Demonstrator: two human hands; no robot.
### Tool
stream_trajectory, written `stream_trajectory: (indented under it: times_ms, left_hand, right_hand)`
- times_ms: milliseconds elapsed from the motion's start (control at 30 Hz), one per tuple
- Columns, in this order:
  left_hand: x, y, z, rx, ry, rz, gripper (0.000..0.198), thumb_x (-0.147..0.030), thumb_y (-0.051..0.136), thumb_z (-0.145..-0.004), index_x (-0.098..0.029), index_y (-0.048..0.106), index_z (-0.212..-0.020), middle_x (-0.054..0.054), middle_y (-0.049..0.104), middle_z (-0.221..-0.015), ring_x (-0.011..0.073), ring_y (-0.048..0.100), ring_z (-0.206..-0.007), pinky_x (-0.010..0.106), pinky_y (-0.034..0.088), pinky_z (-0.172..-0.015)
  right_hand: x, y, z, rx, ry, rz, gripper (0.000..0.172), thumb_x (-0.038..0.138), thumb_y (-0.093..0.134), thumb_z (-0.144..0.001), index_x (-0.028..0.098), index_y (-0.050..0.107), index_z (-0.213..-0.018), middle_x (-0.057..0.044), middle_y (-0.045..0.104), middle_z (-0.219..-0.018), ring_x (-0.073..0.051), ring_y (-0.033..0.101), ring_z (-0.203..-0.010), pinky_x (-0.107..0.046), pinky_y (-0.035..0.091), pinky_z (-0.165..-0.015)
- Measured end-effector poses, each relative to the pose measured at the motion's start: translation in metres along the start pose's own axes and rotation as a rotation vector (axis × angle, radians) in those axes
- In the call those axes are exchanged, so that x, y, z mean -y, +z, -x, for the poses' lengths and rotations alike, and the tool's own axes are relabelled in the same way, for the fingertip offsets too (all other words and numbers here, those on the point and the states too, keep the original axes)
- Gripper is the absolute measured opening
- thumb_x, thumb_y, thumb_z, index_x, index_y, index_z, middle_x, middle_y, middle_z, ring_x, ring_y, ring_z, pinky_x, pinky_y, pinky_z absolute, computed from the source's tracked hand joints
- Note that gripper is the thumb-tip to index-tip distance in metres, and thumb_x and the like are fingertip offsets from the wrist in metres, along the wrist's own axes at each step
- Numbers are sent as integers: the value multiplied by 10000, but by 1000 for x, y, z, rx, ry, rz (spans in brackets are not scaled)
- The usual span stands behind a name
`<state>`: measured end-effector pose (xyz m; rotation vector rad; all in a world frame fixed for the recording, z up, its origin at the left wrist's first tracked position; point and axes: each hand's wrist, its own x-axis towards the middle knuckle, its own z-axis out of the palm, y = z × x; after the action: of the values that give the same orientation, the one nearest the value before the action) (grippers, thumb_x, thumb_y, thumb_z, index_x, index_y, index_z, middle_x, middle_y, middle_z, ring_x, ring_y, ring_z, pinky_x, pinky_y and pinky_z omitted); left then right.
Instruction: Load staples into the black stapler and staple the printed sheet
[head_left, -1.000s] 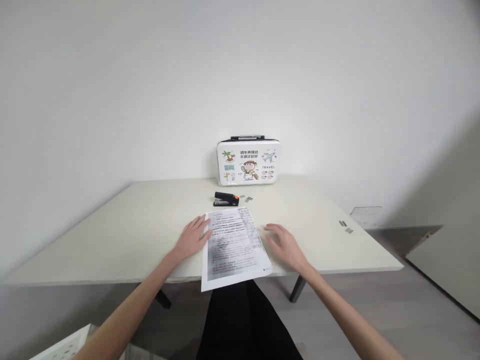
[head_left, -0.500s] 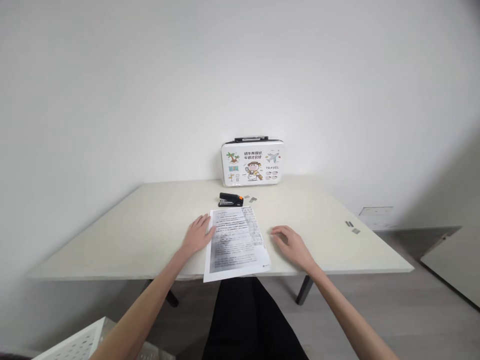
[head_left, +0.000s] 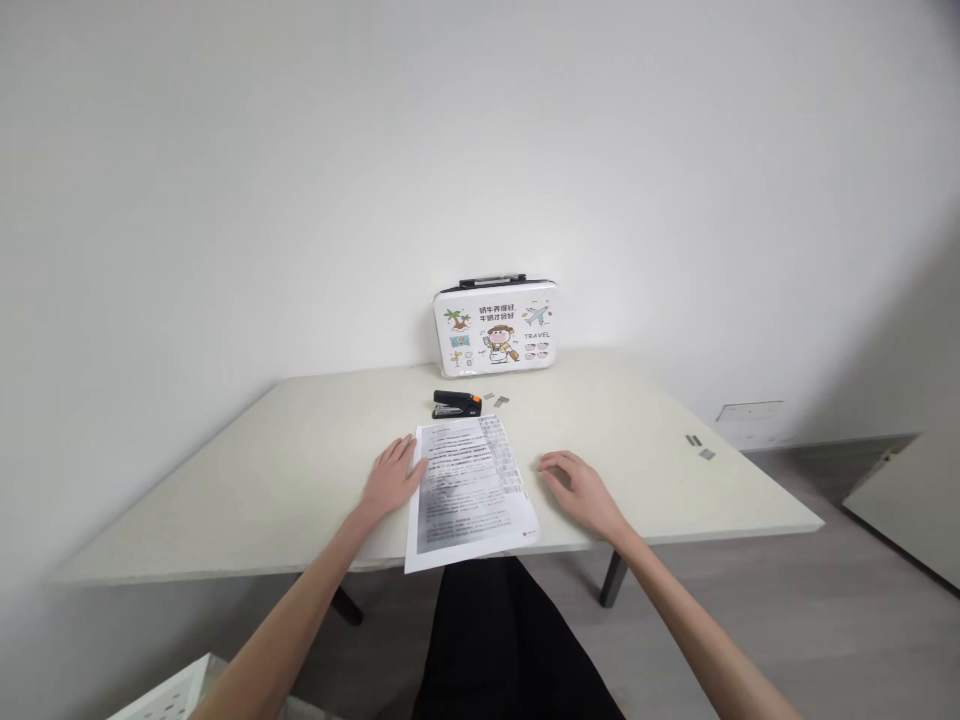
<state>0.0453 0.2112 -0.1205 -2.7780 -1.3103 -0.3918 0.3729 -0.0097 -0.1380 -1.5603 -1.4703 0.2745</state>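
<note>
A printed sheet of paper (head_left: 465,490) lies on the white table (head_left: 300,440), its lower edge reaching past the table's front edge. My left hand (head_left: 391,476) rests flat at the sheet's left edge, fingers stretched out and the thumb on the paper. To the right of the sheet, my right hand (head_left: 579,488) rests on the table, fingers slightly curled and apart, with nothing in it. A black stapler (head_left: 457,404) with an orange part lies just beyond the sheet's top edge. Small staple strips (head_left: 502,402) are beside the stapler.
A white case (head_left: 496,330) with cartoon prints and a black handle stands upright at the back against the wall. More staple strips (head_left: 706,454) lie at the table's right. A white perforated basket (head_left: 174,695) is below at the lower left.
The camera view has shifted and tilted slightly. Both hands, the sheet and the stapler keep their places on the table.
</note>
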Motion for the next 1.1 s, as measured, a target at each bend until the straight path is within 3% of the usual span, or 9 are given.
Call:
stream_trajectory:
  times_ms: [133, 267, 367, 467, 667, 733, 900, 1000, 1100]
  left_hand:
    - [6, -12, -11, 1, 19, -2, 607, -521, 371, -1045, -150, 555, -1489, 157, 529, -1589, 333, 459, -1491, 491, 359, -1226]
    - [6, -33, -49, -38, 22, -26, 539, -475, 378, -1042, -115, 624, -1359, 194, 675, -1359, 334, 623, -1277, 471, 450, -1134]
    - [-8, -41, -90, -109, 37, -63, 539, -417, 373, -1049, -73, 538, -1431, 247, 571, -1467, 378, 519, -1377, 518, 378, -1169]
    - [-31, -41, -130, -104, 118, -88, 483, -381, 463, -1028, -142, 520, -1444, 223, 516, -1546, 375, 420, -1471, 521, 307, -1202]
    - [-60, -45, -180, 17, 154, -153, 352, -487, 617, -974, -161, 671, -1095, 232, 756, -1063, 414, 659, -1155, 545, 398, -1038]
    - [-62, -51, -183, 21, 139, -175, 360, -511, 594, -990, -166, 668, -1063, 222, 758, -1011, 405, 685, -1089, 536, 409, -998]
    - [-72, -72, -167, -21, 139, -217, 377, -492, 489, -1051, -155, 639, -1129, 241, 726, -1134, 402, 685, -1114, 503, 433, -974]
    - [-89, -85, -152, -36, 158, -217, 418, -490, 436, -1074, -125, 611, -1179, 251, 707, -1161, 416, 688, -1096, 492, 467, -936]
    - [-112, -95, -135, -24, 219, -185, 401, -492, 424, -1085, -151, 591, -1217, 199, 707, -1189, 373, 710, -1033, 437, 497, -867]
  right_hand:
    - [1, -1, -1, -8, -9, -12, 218, 297, 541, -970, 230, 735, -1044, -84, 736, -1204, -251, 668, -1169, -431, 492, -1057]
    - [4, -3, -2, -1, -6, -21, 206, 277, 541, -971, 230, 730, -1037, -81, 735, -1198, -247, 665, -1167, -421, 493, -1046]
    - [5, -4, -4, 2, -3, -18, 208, 255, 530, -969, 225, 725, -1036, -84, 730, -1201, -244, 660, -1171, -422, 484, -1059]
    - [4, -4, -6, 1, -5, -11, 206, 234, 533, -958, 225, 727, -1025, -83, 731, -1192, -241, 662, -1163, -421, 487, -1060]
    - [2, -4, -11, -16, -22, -15, 192, 212, 542, -955, 226, 726, -1010, -78, 735, -1163, -236, 666, -1146, -412, 493, -1053]
    - [2, -4, -11, -18, -23, -24, 189, 205, 546, -953, 230, 725, -1009, -75, 737, -1157, -236, 666, -1143, -413, 493, -1057]
    - [3, -6, -11, -11, -3, -41, 198, 227, 547, -958, 236, 732, -1026, -73, 744, -1161, -242, 674, -1133, -415, 511, -1024]
    - [3, -5, -10, -25, -1, -76, 205, 251, 541, -958, 231, 729, -1038, -74, 752, -1146, -240, 685, -1112, -407, 522, -1002]
    - [2, -6, -10, -126, 42, -149, 240, 311, 520, -974, 214, 709, -1086, -97, 757, -1140, -243, 705, -1071, -404, 540, -976]
